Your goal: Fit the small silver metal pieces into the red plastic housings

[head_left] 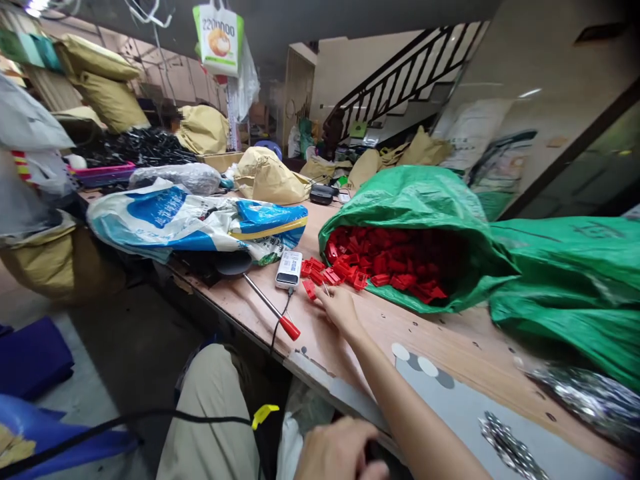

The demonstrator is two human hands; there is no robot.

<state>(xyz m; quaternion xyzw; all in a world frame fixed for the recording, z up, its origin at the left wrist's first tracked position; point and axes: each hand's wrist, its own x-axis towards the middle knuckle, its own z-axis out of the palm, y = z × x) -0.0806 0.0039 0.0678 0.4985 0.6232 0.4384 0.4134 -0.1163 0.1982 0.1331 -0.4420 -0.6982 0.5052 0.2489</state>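
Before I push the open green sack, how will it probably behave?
The green sack looks floppy, since its film is creased. It is probably heavy, with many red parts inside. More may spill; some already lie outside its mouth.

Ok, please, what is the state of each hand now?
Left hand: partly curled; whether holding anything, cannot tell.
Right hand: at a red piece; grip unclear.

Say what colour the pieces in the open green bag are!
Those pieces are red; see the head view.
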